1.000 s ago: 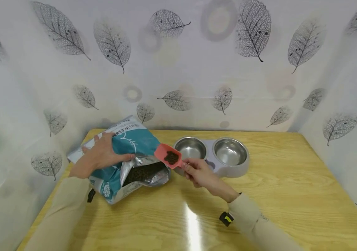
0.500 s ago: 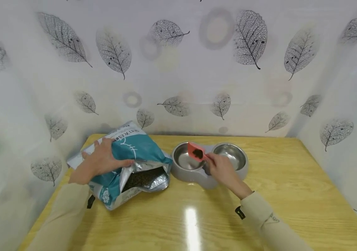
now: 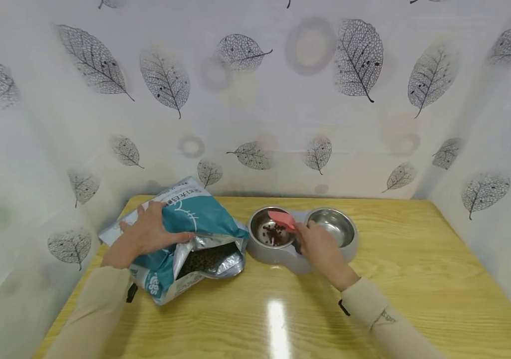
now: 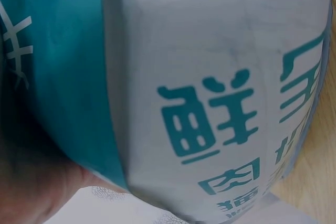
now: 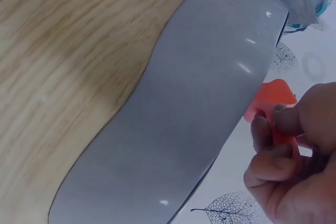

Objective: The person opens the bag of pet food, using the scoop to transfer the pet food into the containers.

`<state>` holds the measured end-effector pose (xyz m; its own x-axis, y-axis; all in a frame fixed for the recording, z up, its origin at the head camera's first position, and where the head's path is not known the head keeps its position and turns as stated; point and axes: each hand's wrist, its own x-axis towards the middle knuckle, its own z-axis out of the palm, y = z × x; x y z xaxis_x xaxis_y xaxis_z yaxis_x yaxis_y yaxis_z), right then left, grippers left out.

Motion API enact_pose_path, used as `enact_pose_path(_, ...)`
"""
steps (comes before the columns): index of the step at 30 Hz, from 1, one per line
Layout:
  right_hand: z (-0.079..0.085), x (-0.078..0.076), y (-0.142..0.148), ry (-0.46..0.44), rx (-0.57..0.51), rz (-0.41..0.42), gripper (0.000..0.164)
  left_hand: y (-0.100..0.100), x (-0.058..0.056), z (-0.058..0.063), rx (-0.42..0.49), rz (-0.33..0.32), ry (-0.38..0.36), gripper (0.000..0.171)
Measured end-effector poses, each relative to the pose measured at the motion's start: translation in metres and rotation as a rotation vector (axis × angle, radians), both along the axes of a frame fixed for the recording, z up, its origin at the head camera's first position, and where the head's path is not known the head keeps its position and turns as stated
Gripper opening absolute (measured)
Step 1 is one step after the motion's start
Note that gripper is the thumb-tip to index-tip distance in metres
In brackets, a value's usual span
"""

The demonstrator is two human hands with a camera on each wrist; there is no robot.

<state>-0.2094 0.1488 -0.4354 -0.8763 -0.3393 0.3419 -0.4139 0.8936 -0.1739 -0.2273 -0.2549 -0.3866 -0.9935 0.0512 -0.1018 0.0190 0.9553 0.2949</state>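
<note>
My left hand (image 3: 149,233) rests on a teal and white pet food bag (image 3: 201,209), fingers spread and thumb stretched toward its mouth. The bag lies tilted, and brown kibble (image 3: 206,259) shows inside its silver-lined opening. My right hand (image 3: 323,249) grips the handle of a pink scoop (image 3: 282,219), tipped over the left bowl of a grey double feeder (image 3: 278,257). Small brown kibble pieces (image 3: 274,234) lie scattered in that steel bowl. The right wrist view shows fingers and thumb curled round the scoop's handle (image 5: 283,139).
The feeder's right steel bowl (image 3: 334,224) has no kibble visible in it. Bag and feeder stand close together on a wooden table (image 3: 394,249). A leaf-patterned sheet (image 3: 264,109) hangs behind and at both sides.
The scoop has moved right from beside the bag to over the left bowl and tipped, and kibble has dropped into that bowl. My left hand has stayed on the bag.
</note>
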Motion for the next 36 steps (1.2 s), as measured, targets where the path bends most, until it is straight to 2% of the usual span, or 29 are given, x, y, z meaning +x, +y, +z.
enact_pose_path(3,-0.002,0.001,0.0,0.08,0.057,-0.005,0.022,-0.001,0.0,-0.001,0.0,-0.001,0.002,0.133)
enact_pose_path(5,-0.002,0.001,0.001,0.087,0.052,-0.007,0.024,-0.001,0.0,-0.001,0.001,-0.004,0.003,0.133)
enact_pose_path(7,-0.001,0.002,0.001,0.052,-0.012,-0.009,0.022,-0.001,0.0,-0.001,-0.001,-0.003,0.003,0.132)
enact_pose_path(9,0.003,0.004,0.002,-0.034,-0.129,-0.003,0.015,0.0,0.0,-0.001,0.001,-0.006,0.004,0.132)
enact_pose_path(12,0.01,0.011,0.003,-0.246,-0.363,0.026,0.02,0.001,0.0,0.0,0.004,-0.008,0.0,0.132)
enact_pose_path(16,0.019,0.023,0.004,-0.704,-0.67,0.126,0.035,0.0,0.001,0.0,0.003,-0.006,-0.001,0.132)
enact_pose_path(19,0.021,0.033,0.0,-1.002,-0.769,0.226,0.043,-0.001,0.001,0.0,0.003,-0.001,0.0,0.132)
enact_pose_path(21,0.021,0.038,-0.006,-1.092,-0.761,0.292,0.047,-0.001,0.001,-0.001,0.006,-0.002,-0.001,0.131)
enact_pose_path(24,0.017,0.044,-0.019,-1.126,-0.725,0.331,0.049,-0.001,0.001,-0.002,0.013,-0.005,-0.006,0.132)
enact_pose_path(28,0.009,0.046,-0.036,-1.1,-0.694,0.326,0.049,0.0,0.001,-0.003,0.026,-0.011,-0.008,0.131)
enact_pose_path(33,0.002,0.043,-0.055,-1.137,-0.725,0.348,0.049,0.0,0.001,-0.002,0.017,-0.004,-0.005,0.13)
enact_pose_path(36,0.001,0.04,-0.064,-1.167,-0.753,0.327,0.048,0.0,0.0,-0.001,0.01,0.001,0.001,0.129)
